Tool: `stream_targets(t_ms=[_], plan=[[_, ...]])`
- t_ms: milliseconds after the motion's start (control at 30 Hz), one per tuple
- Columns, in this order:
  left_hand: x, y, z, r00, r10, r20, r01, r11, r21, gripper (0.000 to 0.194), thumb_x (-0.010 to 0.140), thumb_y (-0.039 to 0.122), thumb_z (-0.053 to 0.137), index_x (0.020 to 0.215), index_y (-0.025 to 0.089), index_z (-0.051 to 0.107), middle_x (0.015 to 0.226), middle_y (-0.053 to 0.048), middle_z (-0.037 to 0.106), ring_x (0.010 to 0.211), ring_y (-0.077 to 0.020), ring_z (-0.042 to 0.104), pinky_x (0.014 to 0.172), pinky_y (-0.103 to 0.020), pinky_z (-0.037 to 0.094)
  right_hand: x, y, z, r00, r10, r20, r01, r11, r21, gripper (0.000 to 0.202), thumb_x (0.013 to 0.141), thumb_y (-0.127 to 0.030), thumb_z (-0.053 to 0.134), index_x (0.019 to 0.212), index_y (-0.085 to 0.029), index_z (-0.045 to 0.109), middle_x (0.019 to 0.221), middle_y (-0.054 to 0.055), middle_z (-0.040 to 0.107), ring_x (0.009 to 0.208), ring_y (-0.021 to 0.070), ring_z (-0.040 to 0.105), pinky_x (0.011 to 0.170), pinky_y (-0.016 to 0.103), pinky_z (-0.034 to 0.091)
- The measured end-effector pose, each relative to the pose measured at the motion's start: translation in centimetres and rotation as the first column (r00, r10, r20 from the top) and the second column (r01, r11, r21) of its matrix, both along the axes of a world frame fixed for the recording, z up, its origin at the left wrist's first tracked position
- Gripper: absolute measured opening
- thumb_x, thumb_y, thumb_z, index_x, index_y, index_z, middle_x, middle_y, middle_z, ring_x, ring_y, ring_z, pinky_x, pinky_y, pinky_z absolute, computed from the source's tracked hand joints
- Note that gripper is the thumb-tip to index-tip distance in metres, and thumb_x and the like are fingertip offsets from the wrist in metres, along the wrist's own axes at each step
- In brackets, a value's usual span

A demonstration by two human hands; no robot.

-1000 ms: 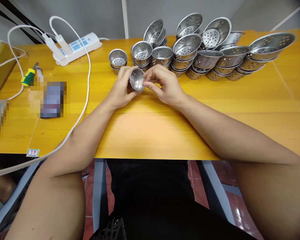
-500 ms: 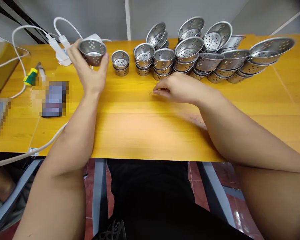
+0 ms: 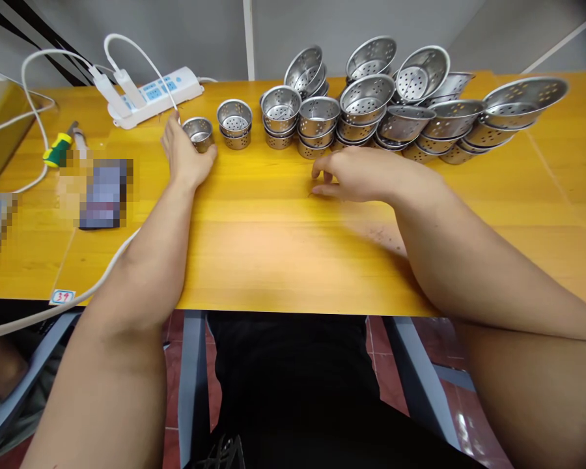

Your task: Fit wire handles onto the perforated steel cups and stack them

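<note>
A small perforated metal cup (image 3: 201, 130) stands upright on the table at the left end of the row of cups. My left hand (image 3: 185, 153) is around it, thumb on the near right side and fingers on the left. To its right is a small stack of similar cups (image 3: 235, 120). My right hand (image 3: 354, 174) hovers low over the table in front of the taller stacks, index finger raised and fingers loosely curled. From its thumb tip pokes a thin wire-like piece (image 3: 307, 195), too fine to identify.
Several stacks of perforated cups (image 3: 366, 98) line the back, larger and tilted toward the right. A white power strip (image 3: 159, 94) with cables lies behind my left hand. Farther left are a green-yellow handled tool (image 3: 57, 151), a blurred phone-like object (image 3: 103, 194) and a box (image 3: 2, 127).
My left hand has lowered the cup onto the table beside the small stack, uncovering the power strip. My right hand has shifted slightly right and its index finger has lifted; the thin piece moved with it.
</note>
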State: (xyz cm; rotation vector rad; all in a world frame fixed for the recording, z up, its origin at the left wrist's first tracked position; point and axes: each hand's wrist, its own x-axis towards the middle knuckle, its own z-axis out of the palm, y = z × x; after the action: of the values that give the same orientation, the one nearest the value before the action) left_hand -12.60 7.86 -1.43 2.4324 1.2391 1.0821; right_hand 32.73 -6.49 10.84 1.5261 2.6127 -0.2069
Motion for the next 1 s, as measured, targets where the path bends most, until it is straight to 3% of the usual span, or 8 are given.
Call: stream_targets(t_ms=[67, 167, 333, 400, 533, 733, 900, 1000], plan=[[1.1, 0.1, -0.3, 0.990, 0.084, 0.118, -0.094, 0.992, 0.087, 0.105, 0.113, 0.102, 0.059, 0.192, 0.052, 0.011, 0.204, 0.000, 0.044, 0.204, -0.0183, -0.019, 0.161, -0.079, 0.002, -0.8, -0.6, 0.6, 1.000, -0.014, 0.009, 0.014, 1.000, -0.008, 0.029, 0.117, -0.041, 0.078, 0.135, -0.025, 0.094, 0.127, 0.013, 0.096, 0.106, 0.0385, 0.087, 0.084, 0.047, 0.056], [3.2, 0.4, -0.9, 0.995, -0.037, 0.093, 0.027, 0.994, 0.102, 0.099, 0.110, 0.098, 0.066, 0.193, 0.057, 0.029, 0.208, 0.002, 0.040, 0.205, -0.0221, -0.023, 0.161, -0.083, 0.005, -2.1, -1.4, 1.2, 1.000, 0.007, -0.007, -0.007, 1.000, -0.003, 0.033, 0.121, -0.038, 0.071, 0.140, -0.022, 0.092, 0.133, 0.016, 0.095, 0.111, 0.0392, 0.087, 0.089, 0.047, 0.057], [4.6, 0.4, -0.7, 0.974, -0.155, 0.164, 0.149, 0.988, 0.045, 0.066, 0.103, 0.098, 0.076, 0.150, 0.052, 0.074, 0.177, -0.006, 0.073, 0.196, -0.0408, 0.035, 0.152, -0.092, 0.032, -2.8, -1.8, 0.9, 0.992, 0.068, -0.102, -0.065, 0.997, 0.029, 0.039, 0.124, -0.041, 0.070, 0.152, -0.021, 0.088, 0.146, 0.017, 0.092, 0.120, 0.0380, 0.086, 0.097, 0.047, 0.060], [4.5, 0.3, -0.4, 0.973, -0.098, 0.209, 0.095, 0.995, 0.025, 0.062, 0.099, 0.099, 0.084, 0.130, 0.045, 0.076, 0.156, -0.009, 0.082, 0.177, -0.0451, 0.055, 0.149, -0.092, 0.037, -2.9, -1.7, 0.7, 0.988, 0.097, -0.122, -0.092, 0.995, 0.048, 0.040, 0.124, -0.042, 0.069, 0.153, -0.021, 0.088, 0.147, 0.017, 0.092, 0.121, 0.0379, 0.086, 0.097, 0.047, 0.060], [4.5, -0.2, 0.2, 0.974, 0.000, 0.229, -0.003, 1.000, 0.015, 0.067, 0.099, 0.098, 0.090, 0.119, 0.036, 0.071, 0.135, -0.007, 0.085, 0.164, -0.0411, 0.064, 0.153, -0.085, 0.039, -3.0, -1.7, 0.5, 0.985, 0.114, -0.133, -0.108, 0.993, 0.055, 0.042, 0.125, -0.042, 0.065, 0.153, -0.021, 0.087, 0.148, 0.018, 0.091, 0.123, 0.0386, 0.085, 0.098, 0.048, 0.061], [6.0, -2.8, 2.8, 0.977, -0.036, 0.212, 0.012, 0.994, 0.112, 0.052, 0.112, 0.088, 0.071, 0.148, 0.051, 0.067, 0.174, -0.009, 0.066, 0.184, -0.0453, 0.049, 0.154, -0.089, 0.037, -3.4, -2.2, 0.7, 0.965, 0.121, -0.232, -0.103, 0.990, 0.092, 0.046, 0.126, -0.045, 0.057, 0.156, -0.023, 0.084, 0.150, 0.017, 0.089, 0.128, 0.0414, 0.083, 0.105, 0.052, 0.063], [9.2, -6.1, 4.4, 0.963, -0.096, 0.250, 0.058, 0.986, 0.155, 0.108, 0.097, 0.101, 0.080, 0.182, 0.050, 0.037, 0.179, -0.014, 0.060, 0.170, -0.0473, 0.061, 0.142, -0.078, 0.056, -4.4, -3.5, 1.3, 0.915, 0.113, -0.387, -0.050, 0.984, 0.169, 0.053, 0.130, -0.052, 0.049, 0.170, -0.030, 0.077, 0.160, 0.017, 0.083, 0.140, 0.0411, 0.080, 0.118, 0.055, 0.065], [11.0, -7.3, 4.4, 0.968, -0.204, 0.144, 0.186, 0.974, 0.132, 0.110, 0.090, 0.105, 0.085, 0.175, 0.044, 0.052, 0.165, -0.017, 0.066, 0.161, -0.0494, 0.066, 0.138, -0.077, 0.059, -4.9, -3.8, 1.0, 0.887, 0.182, -0.425, -0.088, 0.968, 0.233, 0.057, 0.130, -0.044, 0.043, 0.179, -0.032, 0.069, 0.179, 0.014, 0.072, 0.158, 0.0388, 0.074, 0.122, 0.053, 0.067]])
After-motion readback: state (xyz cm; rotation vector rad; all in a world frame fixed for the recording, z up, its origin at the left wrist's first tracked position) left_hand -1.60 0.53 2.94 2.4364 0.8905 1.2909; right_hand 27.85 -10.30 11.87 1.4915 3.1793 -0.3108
